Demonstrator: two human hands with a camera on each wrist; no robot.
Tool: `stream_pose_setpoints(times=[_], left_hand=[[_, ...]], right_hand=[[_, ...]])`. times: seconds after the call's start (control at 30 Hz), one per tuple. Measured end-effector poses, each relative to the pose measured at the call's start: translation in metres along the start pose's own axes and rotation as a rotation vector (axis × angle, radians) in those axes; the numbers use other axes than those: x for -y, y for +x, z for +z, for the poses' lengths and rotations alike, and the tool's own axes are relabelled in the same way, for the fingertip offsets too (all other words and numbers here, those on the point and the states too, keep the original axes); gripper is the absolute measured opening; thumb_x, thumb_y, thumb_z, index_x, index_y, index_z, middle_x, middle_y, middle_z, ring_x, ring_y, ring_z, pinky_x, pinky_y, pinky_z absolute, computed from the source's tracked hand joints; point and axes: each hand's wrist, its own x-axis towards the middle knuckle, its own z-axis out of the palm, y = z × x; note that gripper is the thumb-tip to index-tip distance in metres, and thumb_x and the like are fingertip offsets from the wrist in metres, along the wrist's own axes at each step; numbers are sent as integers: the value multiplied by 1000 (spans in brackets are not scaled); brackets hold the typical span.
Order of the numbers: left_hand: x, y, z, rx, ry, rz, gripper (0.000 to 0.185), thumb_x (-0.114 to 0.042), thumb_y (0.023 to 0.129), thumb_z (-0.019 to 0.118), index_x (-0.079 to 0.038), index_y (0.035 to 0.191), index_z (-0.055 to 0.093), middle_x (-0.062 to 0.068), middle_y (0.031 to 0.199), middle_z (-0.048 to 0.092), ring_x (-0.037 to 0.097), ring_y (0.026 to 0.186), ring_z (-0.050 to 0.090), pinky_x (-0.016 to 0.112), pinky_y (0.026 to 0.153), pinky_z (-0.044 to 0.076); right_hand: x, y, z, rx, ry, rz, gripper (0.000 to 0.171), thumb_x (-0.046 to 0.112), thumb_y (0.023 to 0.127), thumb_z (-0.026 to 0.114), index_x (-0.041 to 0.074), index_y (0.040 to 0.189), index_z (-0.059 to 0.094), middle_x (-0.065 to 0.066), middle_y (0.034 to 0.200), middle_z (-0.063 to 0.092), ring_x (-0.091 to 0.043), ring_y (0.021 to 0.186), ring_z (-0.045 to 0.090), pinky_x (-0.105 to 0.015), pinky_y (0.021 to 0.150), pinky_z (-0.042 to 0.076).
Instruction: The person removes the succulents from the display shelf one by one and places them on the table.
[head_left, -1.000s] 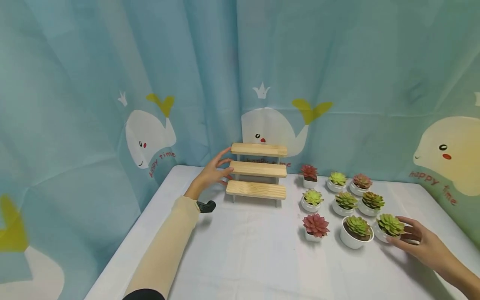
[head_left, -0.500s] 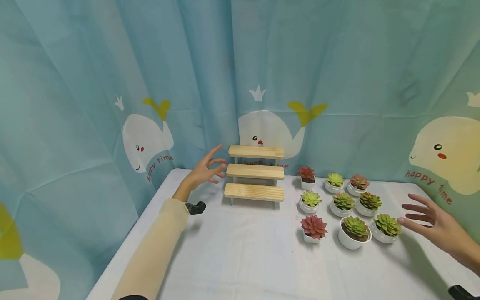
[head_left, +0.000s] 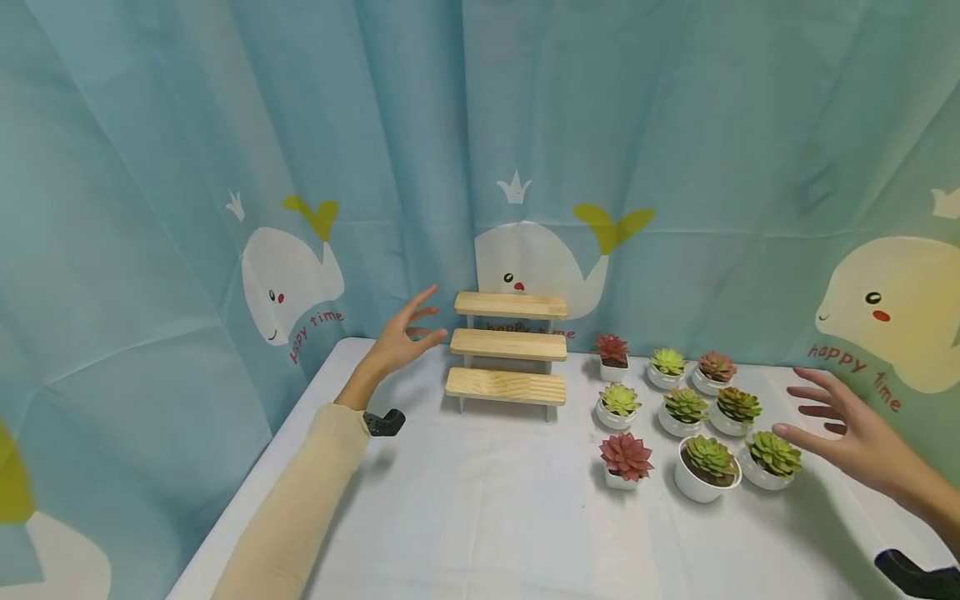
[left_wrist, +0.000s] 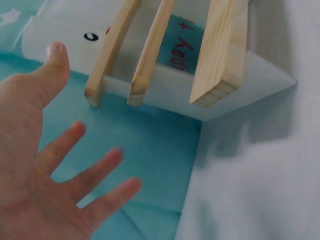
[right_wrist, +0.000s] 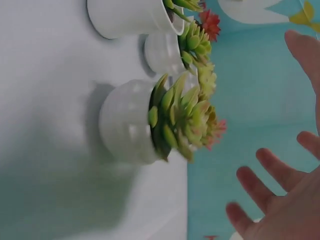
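I have lifted my left hand (head_left: 401, 337) off the wooden shelf (head_left: 507, 350) and my right hand (head_left: 851, 429) off the green plant pot (head_left: 771, 460); both are spread and hold nothing, pot resting on table (head_left: 487, 517).

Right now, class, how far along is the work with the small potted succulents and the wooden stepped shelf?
Nothing looks done: the three-tier pale wooden shelf is bare. Nothing is in hand: the left hand hovers open beside it, the right hand open near the green succulent in a white pot. All nine pots remain on the white table.
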Motion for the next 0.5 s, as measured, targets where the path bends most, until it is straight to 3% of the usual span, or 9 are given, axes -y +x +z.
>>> stream_pose_setpoints(times=[0.07,0.17,0.2,0.27,0.37,0.5], left_hand=[[-4,-2,2,-27,78,9,83,-31,99,73,-32,165,23,13,164,34,46,139,46,64,107,44],[-11,-4,5,-64,200,24,85,-36,95,77,-35,164,27,11,168,25,44,149,31,69,112,34],[-13,-5,6,-76,239,33,86,-38,94,78,-35,164,28,11,169,23,44,150,29,71,112,32],[-18,-4,8,-97,307,52,87,-41,91,79,-36,163,30,11,170,20,44,152,25,73,111,30],[-27,-4,10,-122,386,67,88,-47,89,81,-37,162,32,12,171,15,46,152,23,76,109,30],[-38,-1,14,-134,525,65,92,-58,87,78,-40,162,30,11,172,11,49,153,15,77,113,20]], right_hand=[[7,3,2,7,-22,-27,97,17,90,82,14,165,20,-36,144,43,-22,121,54,-48,86,49],[20,10,5,19,-42,-80,102,18,86,85,12,165,20,-39,151,35,-64,125,39,-73,87,40],[24,13,6,20,-52,-103,103,19,85,86,11,165,21,-39,152,33,-66,127,37,-80,85,34],[32,21,9,15,-93,-142,105,24,83,88,11,165,23,-38,154,32,-67,130,34,-83,88,31],[43,32,12,14,-164,-198,106,30,82,88,12,165,23,-38,158,26,-67,134,30,-85,93,25],[59,45,17,25,-322,-234,110,44,81,86,18,166,21,-34,163,20,-67,138,25,-85,96,22]])
